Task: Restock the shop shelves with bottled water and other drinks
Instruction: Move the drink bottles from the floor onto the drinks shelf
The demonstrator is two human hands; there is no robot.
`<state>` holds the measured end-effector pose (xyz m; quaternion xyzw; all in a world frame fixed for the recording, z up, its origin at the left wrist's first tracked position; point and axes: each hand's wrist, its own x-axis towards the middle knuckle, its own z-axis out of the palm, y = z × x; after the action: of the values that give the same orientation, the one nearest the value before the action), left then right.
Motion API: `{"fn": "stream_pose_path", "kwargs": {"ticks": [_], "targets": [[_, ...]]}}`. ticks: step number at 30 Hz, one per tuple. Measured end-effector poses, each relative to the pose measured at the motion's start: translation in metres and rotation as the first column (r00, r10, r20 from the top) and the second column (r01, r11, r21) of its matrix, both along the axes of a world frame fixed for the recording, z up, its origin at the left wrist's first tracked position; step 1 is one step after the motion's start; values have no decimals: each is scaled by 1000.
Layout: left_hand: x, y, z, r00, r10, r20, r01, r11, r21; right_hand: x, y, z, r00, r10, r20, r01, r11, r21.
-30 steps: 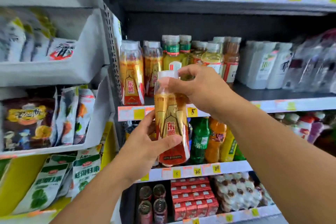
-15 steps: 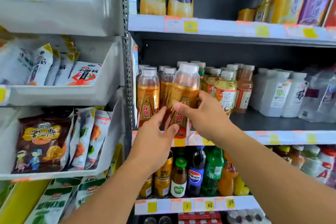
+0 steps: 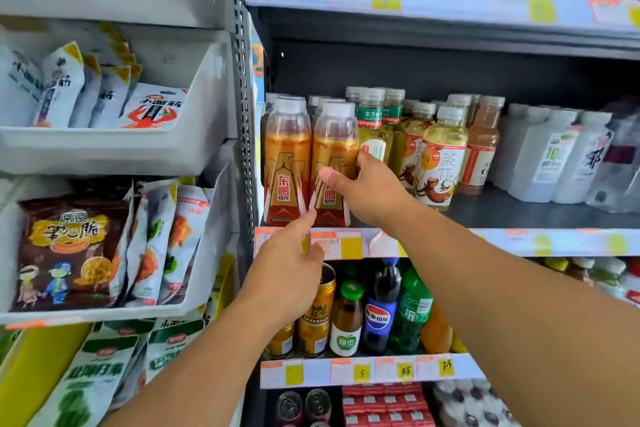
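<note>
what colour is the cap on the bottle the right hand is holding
White, above an orange and gold label; the bottle in the right hand shows best in the head view.

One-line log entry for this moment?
right hand grips orange bottle | bottle on shelf | left hand touching its base

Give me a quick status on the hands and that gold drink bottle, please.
Right hand grips gold bottle, standing at shelf front. Left hand open, fingertip at its base. Nothing blocking.
</note>
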<state>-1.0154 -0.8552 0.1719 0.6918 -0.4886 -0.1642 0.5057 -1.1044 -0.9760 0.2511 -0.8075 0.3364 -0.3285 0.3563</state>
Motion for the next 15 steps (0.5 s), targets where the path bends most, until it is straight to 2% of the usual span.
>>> {"fn": "stream_pose_path", "kwargs": {"ticks": [5,8,10,11,13,15], "targets": [[-18,8,4,999,45,1,-45,998,-48,-13,11,0,997,-42,-60,40,998,-38],[-37,16,-5,997,77,21,-77,997,-25,-27,24,-19,982,-174,75,185,964,-192],[-45,19,-23,1000,28,1,-28,997,76,-42,35,-40,970,-175,170,218,936,-277],[-50,20,-37,1000,-23,-5,23,987,156,-51,39,-53,975,-158,153,198,935,-294],[-59,25,-67,989,-148,24,130,923,361,-71,46,-88,995,-97,14,97,960,-261],[-71,33,-99,958,-287,-11,244,795,555,-93,50,-134,981,-18,-192,-20,981,-192]]}}
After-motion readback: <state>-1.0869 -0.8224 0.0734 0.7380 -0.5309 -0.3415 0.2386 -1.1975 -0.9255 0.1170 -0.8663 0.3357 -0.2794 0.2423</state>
